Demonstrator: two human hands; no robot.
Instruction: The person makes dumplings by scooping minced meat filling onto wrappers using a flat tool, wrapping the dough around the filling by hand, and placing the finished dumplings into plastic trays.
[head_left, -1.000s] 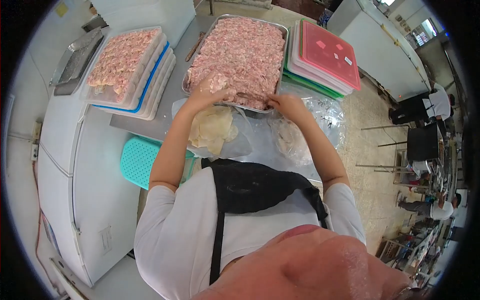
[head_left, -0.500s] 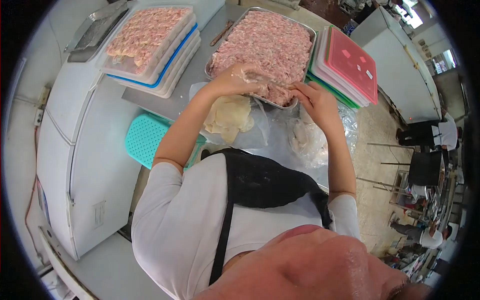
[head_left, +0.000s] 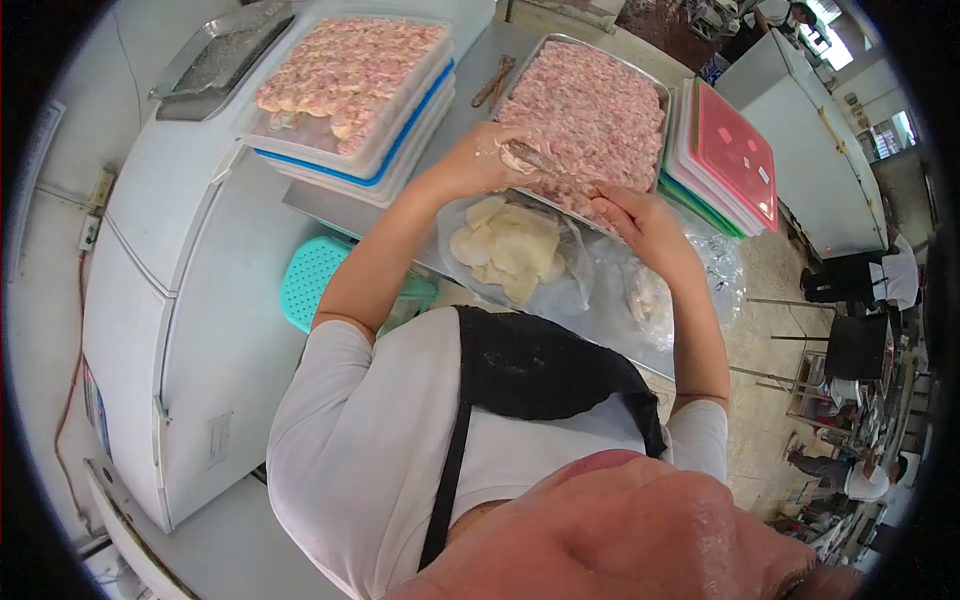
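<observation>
Centrally, in the head view, the left hand (head_left: 484,160) is half-curled beneath a slim brown tool (head_left: 537,158); whether it grips anything cannot be told. The right hand (head_left: 648,222), fingers bunched, pinches the tool's other end. Both overlie the near edge of minced meat (head_left: 590,105) filling a metal tray (head_left: 665,125); pale round wrappers (head_left: 508,246) lie nearer the body.

One meat tray (head_left: 664,125) at the fingers (head_left: 615,207), one wrapper pile (head_left: 508,245) on their near side, one tub stack (head_left: 415,147) leftward, one lid stack (head_left: 735,150) rightward.
</observation>
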